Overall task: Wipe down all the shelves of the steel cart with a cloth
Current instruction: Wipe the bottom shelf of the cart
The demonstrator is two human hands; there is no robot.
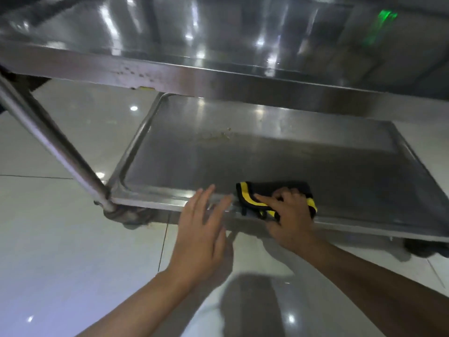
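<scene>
Lying folded, black cloth (274,190) shows yellow trim.

Steel cart (218,76) stands on glossy pale tiled floor (60,239); bottom shelf (243,156) carries folded black-and-yellow cloth (269,190) at near rim, brownish residue (218,136) smeared toward back; upper shelf (170,27) reflects ceiling lights; caster (422,248) visible at right

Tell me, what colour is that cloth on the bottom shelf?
The cloth is black with a yellow band along its edge, seen in the head view under the right hand.
</scene>
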